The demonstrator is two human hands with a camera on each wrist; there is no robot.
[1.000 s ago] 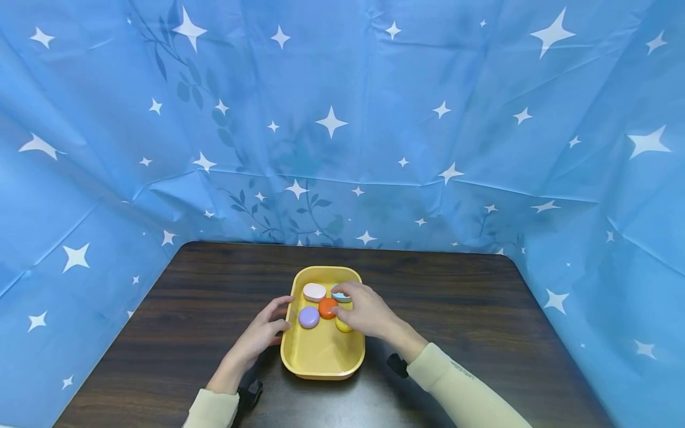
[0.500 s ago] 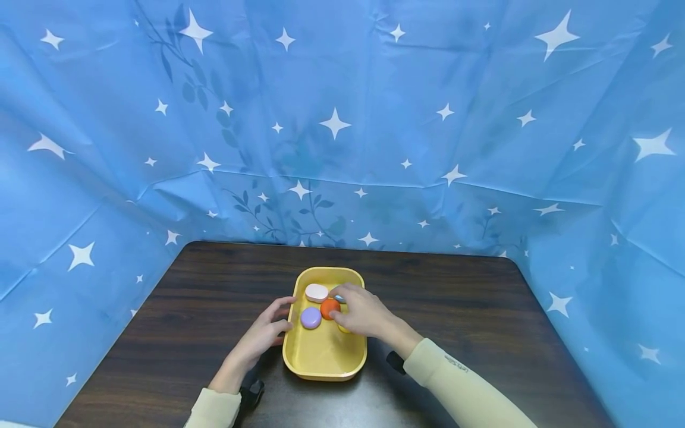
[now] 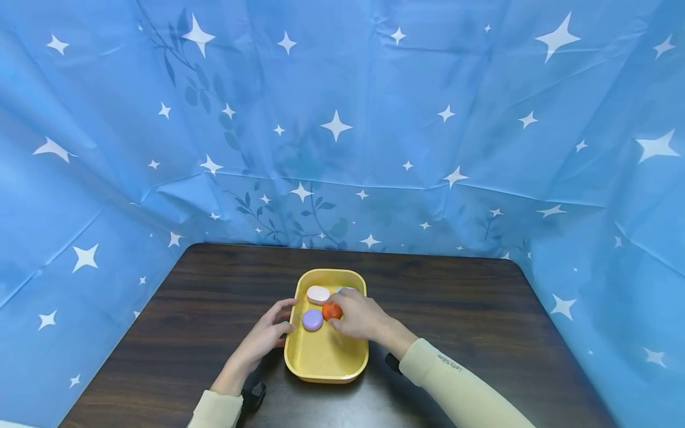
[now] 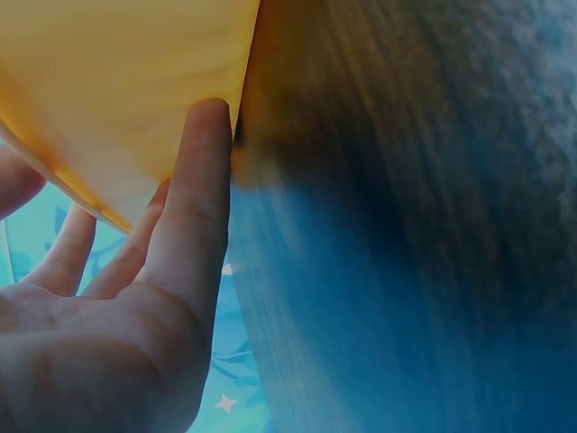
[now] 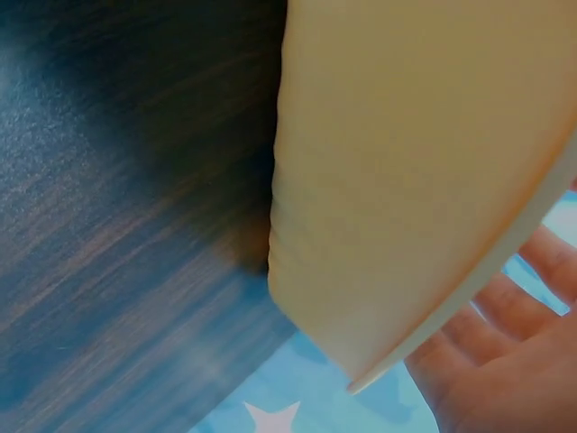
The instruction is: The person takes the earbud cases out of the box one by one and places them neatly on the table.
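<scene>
A yellow tray stands on the dark table with several smooth, pill-shaped and round pieces in it. My right hand reaches over its right rim and pinches a glossy orange-red disc between thumb and fingers. Left of that disc lies a purple disc, and behind it a pale pink oval piece. A light blue piece shows only at its edge past the fingers. My left hand touches the left side of the tray, its fingers extended along the outer wall in the left wrist view.
Dark wood-grain table extends on both sides of the tray. Behind and beside it hangs a blue cloth with white stars. A black wrist device sits at the left cuff, another at the right.
My right hand has shifted from over the blue and yellow pieces toward the orange-red disc, its fingers now around it. The yellow piece is now hidden. My left hand stays at the tray's side.
</scene>
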